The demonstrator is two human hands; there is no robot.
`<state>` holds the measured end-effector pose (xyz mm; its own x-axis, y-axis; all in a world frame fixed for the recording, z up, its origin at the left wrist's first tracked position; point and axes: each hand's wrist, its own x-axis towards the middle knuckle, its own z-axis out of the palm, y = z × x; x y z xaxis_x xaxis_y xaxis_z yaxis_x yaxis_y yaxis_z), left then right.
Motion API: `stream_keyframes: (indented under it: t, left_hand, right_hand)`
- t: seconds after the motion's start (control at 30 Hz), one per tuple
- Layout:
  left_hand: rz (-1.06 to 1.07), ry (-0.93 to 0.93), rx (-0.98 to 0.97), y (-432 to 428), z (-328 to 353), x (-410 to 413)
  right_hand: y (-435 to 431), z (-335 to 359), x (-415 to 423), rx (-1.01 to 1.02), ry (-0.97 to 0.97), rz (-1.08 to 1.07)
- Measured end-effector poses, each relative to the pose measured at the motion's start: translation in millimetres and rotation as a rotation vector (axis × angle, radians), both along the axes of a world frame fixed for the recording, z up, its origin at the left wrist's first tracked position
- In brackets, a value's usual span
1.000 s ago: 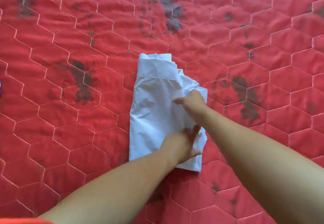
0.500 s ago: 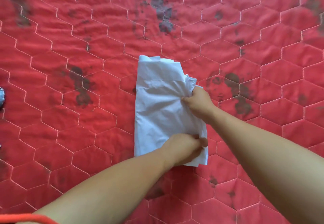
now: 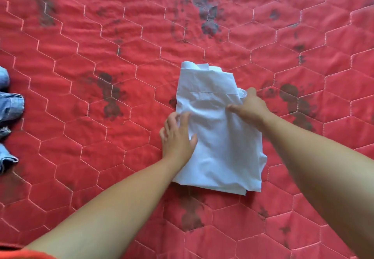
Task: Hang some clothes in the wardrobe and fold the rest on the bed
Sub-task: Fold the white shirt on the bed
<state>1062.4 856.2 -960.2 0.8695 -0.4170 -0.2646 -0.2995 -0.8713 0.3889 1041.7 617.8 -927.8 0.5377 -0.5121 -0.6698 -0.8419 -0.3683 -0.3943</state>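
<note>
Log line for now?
garment: folded, on bed | left hand: flat on its left edge | right hand: flat on its right edge | denim: far left

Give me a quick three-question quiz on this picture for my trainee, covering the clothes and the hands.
1. True or false: the white garment lies folded on the red quilt.
2. The left hand is: A) gripping a hanger; B) resting flat on the garment's left edge; C) lifted clear of the bed.
3. Fill in: the clothing at the picture's left edge is blue ____.
Key: 1 true; 2 B; 3 denim.
</note>
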Motion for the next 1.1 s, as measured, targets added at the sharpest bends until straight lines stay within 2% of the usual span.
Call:
stream_keyframes:
  t: [0.07,0.1,0.17,0.23,0.4,0.47,0.5,0.57,0.63,0.67,0.73,0.8,0.83,0.87,0.93,1.0,1.1]
  left_hand:
    - [0.275,0.230,0.017,12,-2,13]
    - [0.340,0.346,-0.031,18,-3,17]
    - [0.361,0.533,-0.195,30,-7,17]
    - [0.295,0.588,-0.237,40,-5,14]
    - [0.195,0.453,-0.257,37,-4,69]
    - [0.118,0.319,-0.193,30,1,112]
    - [0.074,0.244,-0.147,27,4,132]
    - [0.057,0.121,-0.038,25,13,165]
    - [0.112,0.054,0.072,31,19,179]
    - [0.158,0.055,0.103,37,21,179]
    - [0.305,0.117,0.139,51,18,166]
    - [0.473,0.186,0.158,64,11,144]
    - [0.555,0.205,0.139,68,8,133]
    - [0.640,0.229,0.087,71,6,125]
    - [0.772,0.289,-0.073,73,0,115]
    - [0.824,0.290,-0.209,76,-4,116]
    - [0.841,0.229,-0.304,87,-3,135]
  right_hand:
    - [-1,1,1,0.077,0.006,-0.033]
    - [0,2,-1,0.100,0.031,-0.051]
    - [4,0,-6,0.164,0.071,-0.121]
    - [7,-3,-9,0.173,0.064,-0.170]
    - [19,3,-7,0.281,-0.070,-0.396]
    - [37,6,-4,0.396,-0.005,-0.465]
    - [48,7,-1,0.449,0.080,-0.423]
    - [68,8,6,0.507,0.295,-0.183]
    - [75,11,16,0.474,0.430,0.024]
    - [73,14,23,0.416,0.435,0.073]
    - [58,21,38,0.184,0.309,0.069]
    - [36,23,50,-0.199,0.141,0.004]
    - [26,20,57,-0.304,0.062,-0.021]
    - [20,17,66,-0.301,0.009,-0.031]
    - [21,8,84,-0.133,-0.048,0.006]
    - [26,-4,98,-0.022,-0.095,0.005]
    - [38,-12,102,0.089,-0.171,-0.148]
